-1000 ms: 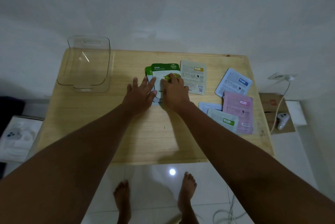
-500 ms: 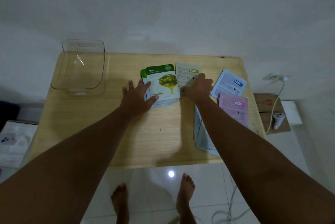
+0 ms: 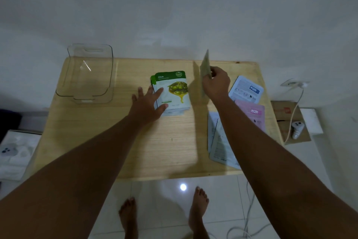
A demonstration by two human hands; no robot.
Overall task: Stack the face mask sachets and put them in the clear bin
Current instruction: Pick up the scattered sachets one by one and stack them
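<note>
A small stack of sachets topped by a green olive sachet (image 3: 174,89) lies mid-table. My left hand (image 3: 149,103) rests flat with spread fingers on the stack's left edge. My right hand (image 3: 216,84) pinches a pale grey-green sachet (image 3: 205,66) and holds it upright, edge-on, above the table to the right of the stack. More sachets lie at the right: a white-blue one (image 3: 247,89), a pink one (image 3: 251,113) and pale blue ones (image 3: 219,142) partly under my right forearm. The clear bin (image 3: 89,76) stands empty at the table's far left.
The wooden table (image 3: 120,142) stands against a white wall. On the floor, a white box (image 3: 13,153) lies at the left. At the right a cardboard piece (image 3: 280,109) carries a white device (image 3: 297,128) with a cable. My bare feet are below the table's front edge.
My right hand moved from the stack to the grey-green sachet beside it, gripped it and lifted it upright off the table. My left hand stayed on the stack.
</note>
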